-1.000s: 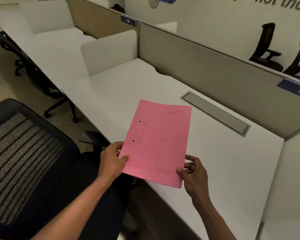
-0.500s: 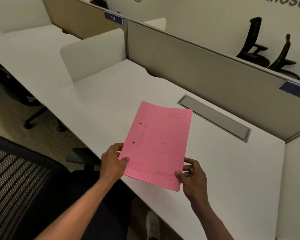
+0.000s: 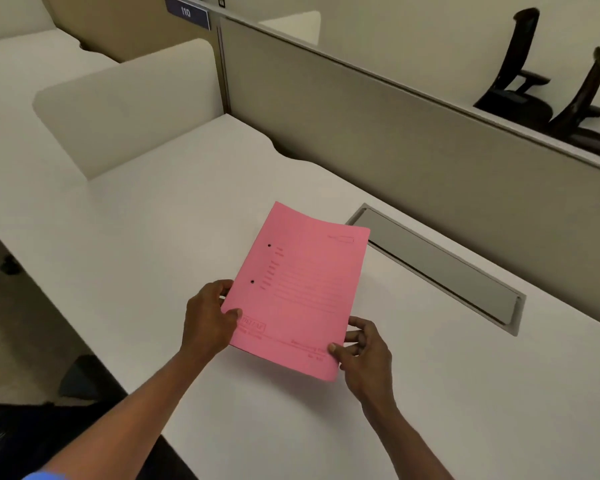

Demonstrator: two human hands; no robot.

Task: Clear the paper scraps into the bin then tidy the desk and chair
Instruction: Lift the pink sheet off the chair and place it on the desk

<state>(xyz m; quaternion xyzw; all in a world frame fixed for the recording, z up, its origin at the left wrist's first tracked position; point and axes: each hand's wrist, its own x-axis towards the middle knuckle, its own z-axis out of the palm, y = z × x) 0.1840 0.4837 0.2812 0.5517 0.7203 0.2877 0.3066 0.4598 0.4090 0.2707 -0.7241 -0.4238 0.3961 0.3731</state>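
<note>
Since a second ago the pink folder (image 3: 300, 289) and both hands have come forward from the desk's near edge to sit over the middle of the white desk (image 3: 146, 258), and the black mesh chair that filled the lower left has dropped almost out of view, with only a dark piece of the chair (image 3: 84, 375) left beside the desk edge.

At far left the desk's near edge runs diagonally down toward the bottom centre, with floor beyond it. The low white divider (image 3: 129, 105) stands at the desk's far left, and the broad stretch of desktop between it and the folder is bare.

The left hand (image 3: 208, 318) is clamped on the folder's lower left corner, thumb on top near the printed box, fingers wrapped under the edge. The folder is held just above the desktop, tilted, its far edge curling up slightly, two punch holes along its left margin. The right hand (image 3: 364, 351) pinches the lower right corner, thumb on the pink face, fingers behind.

Just beyond the folder's top right corner lies the grey cable tray flap (image 3: 440, 268), set into the desk along the beige partition (image 3: 395, 140). Right of the hands the desktop is open out to its right edge. Two black office chairs (image 3: 548, 95) stand behind the partition.
</note>
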